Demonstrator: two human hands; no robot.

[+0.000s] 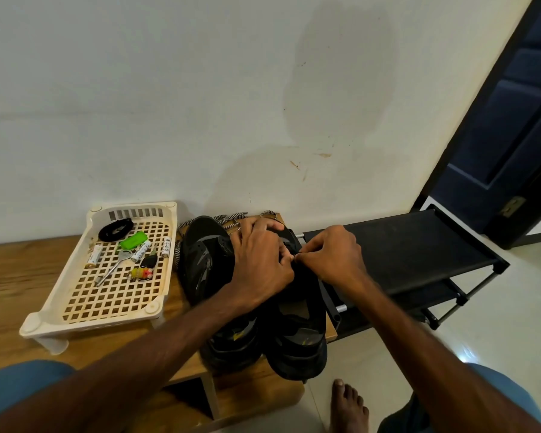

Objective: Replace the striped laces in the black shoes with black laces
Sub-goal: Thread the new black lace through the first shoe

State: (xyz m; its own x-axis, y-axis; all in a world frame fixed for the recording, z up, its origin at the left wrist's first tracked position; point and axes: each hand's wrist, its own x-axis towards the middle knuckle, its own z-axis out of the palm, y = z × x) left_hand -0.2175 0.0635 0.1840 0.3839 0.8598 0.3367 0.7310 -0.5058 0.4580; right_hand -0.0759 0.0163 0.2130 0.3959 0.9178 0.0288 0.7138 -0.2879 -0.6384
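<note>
A cream tray [113, 304] is sitting left of the black shoes [206, 264] on the wooden surface [13, 276], with a coiled black lace [115, 229], batteries, a green thing and keys lying in it. The shoes are sitting side by side at the surface's right edge, and striped laces [222, 220] are trailing out behind them by the wall. The left hand [260, 264] is lying curled over the right-side shoe, fingers bunched at the eyelets. The right hand [331, 254] is pinching something tiny and dark there, probably a lace tip, can't really tell. A black rack [419, 245] is standing right of the shoes.
</note>
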